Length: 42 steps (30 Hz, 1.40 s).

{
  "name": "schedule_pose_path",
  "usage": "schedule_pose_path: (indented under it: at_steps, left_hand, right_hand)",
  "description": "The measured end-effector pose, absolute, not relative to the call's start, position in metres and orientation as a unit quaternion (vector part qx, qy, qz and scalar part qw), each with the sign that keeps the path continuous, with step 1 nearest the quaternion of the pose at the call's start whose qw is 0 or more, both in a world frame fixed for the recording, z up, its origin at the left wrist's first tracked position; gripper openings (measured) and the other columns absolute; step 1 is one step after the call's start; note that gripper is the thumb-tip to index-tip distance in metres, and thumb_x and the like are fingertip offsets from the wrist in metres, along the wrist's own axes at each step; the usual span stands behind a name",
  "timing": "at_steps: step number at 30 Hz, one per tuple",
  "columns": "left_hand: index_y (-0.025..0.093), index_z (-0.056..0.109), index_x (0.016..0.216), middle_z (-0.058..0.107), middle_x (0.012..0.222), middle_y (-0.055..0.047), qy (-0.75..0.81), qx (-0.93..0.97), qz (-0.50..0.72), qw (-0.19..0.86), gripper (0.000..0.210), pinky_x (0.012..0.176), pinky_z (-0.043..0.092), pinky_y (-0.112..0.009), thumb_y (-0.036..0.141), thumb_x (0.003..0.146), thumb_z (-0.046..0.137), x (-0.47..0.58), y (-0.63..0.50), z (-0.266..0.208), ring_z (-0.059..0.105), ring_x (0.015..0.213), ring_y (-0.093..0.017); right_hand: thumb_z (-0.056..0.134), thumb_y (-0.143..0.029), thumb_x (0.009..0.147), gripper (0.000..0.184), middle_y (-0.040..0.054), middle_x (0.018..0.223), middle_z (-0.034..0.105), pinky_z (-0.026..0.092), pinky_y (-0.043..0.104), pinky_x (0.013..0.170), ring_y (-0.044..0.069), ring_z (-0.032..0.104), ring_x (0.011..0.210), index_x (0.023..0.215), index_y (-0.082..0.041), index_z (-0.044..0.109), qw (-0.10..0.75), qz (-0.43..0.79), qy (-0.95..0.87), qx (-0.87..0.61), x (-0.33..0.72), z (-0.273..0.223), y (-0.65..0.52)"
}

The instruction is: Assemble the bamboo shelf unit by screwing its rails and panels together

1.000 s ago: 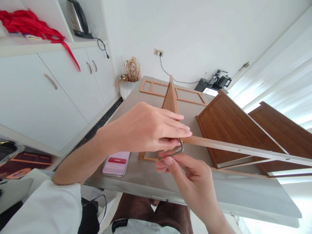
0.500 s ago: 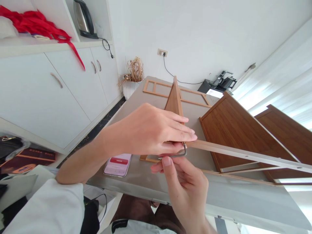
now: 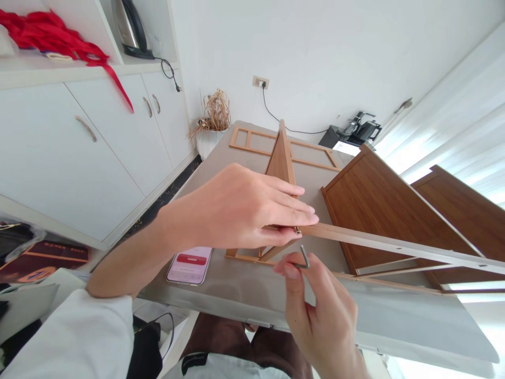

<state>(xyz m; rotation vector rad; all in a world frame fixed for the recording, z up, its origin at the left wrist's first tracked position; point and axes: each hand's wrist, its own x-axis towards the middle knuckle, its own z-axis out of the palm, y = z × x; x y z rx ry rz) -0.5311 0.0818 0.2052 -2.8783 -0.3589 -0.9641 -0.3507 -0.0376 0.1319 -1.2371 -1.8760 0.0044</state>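
Note:
My left hand [image 3: 244, 210] lies across the near end of an upright wooden panel [image 3: 283, 158], its fingers reaching over the joint with a long wooden rail [image 3: 366, 239]. It holds the panel there; the palm side is hidden. Just below the fingertips, a small brass-coloured screw [image 3: 298, 230] sticks out of the joint. Lower and to the right, my right hand [image 3: 321, 305] pinches an L-shaped hex key [image 3: 304, 257] between thumb and fingers. The key's bent end points up, apart from the screw.
A phone [image 3: 190, 266] with a lit screen rests on the table [image 3: 244, 295] by my left forearm. Wooden slatted frames [image 3: 250, 141] lie at the far end. Brown wooden panels [image 3: 389, 210] stand at the right. A black kettle set [image 3: 361, 129] is beyond them.
The hex key has come off the screw and moved down and right with my right hand, turning in its fingers. My left hand stays on the wooden joint.

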Motion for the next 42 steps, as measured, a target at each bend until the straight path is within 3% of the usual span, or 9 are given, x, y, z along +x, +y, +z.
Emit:
schedule_pose_path:
  at_steps: [5,12,30,42]
  left_hand:
    - [0.028,0.074,0.113,0.076,0.113,0.004,-0.112,-0.94,-0.319,0.043,0.023,0.079,0.059,-0.024,0.024,0.097,0.059,-0.531,0.082,0.206,0.066,0.119,-0.018]
    - [0.029,0.074,0.114,0.076,0.113,0.004,-0.112,-0.94,-0.318,0.046,0.024,0.074,0.059,-0.025,0.023,0.097,0.058,-0.531,0.083,0.205,0.066,0.121,-0.019]
    - [0.026,0.074,0.113,0.077,0.111,0.005,-0.107,-0.939,-0.324,0.052,0.022,0.079,0.058,-0.023,0.024,0.098,0.058,-0.53,0.083,0.205,0.066,0.12,-0.018]
    - [0.027,0.072,0.115,0.075,0.115,0.008,-0.113,-0.939,-0.319,0.06,0.024,0.08,0.057,-0.021,0.026,0.101,0.053,-0.531,0.083,0.204,0.063,0.124,-0.015]
  right_hand:
    - [0.053,-0.005,0.095,0.015,-0.0007,0.075,0.054,0.041,0.022,0.062,0.01,0.049,0.066,0.097,-0.02,0.055,0.399,-0.028,-0.774,-0.491,-0.33,0.137,-0.034]
    - [0.053,-0.006,0.096,0.016,-0.0023,0.073,0.048,0.038,0.021,0.062,0.01,0.044,0.066,0.102,-0.02,0.057,0.383,-0.017,-0.781,-0.493,-0.333,0.139,-0.029]
    - [0.052,-0.012,0.098,0.011,-0.0042,0.074,0.051,0.039,0.017,0.064,0.007,0.046,0.066,0.099,-0.021,0.057,0.386,0.011,-0.763,-0.518,-0.335,0.141,-0.032]
    - [0.047,-0.018,0.101,0.011,-0.0029,0.072,0.051,0.036,0.021,0.063,0.009,0.047,0.063,0.094,-0.02,0.056,0.298,-0.066,-0.789,-0.533,-0.327,0.162,-0.044]
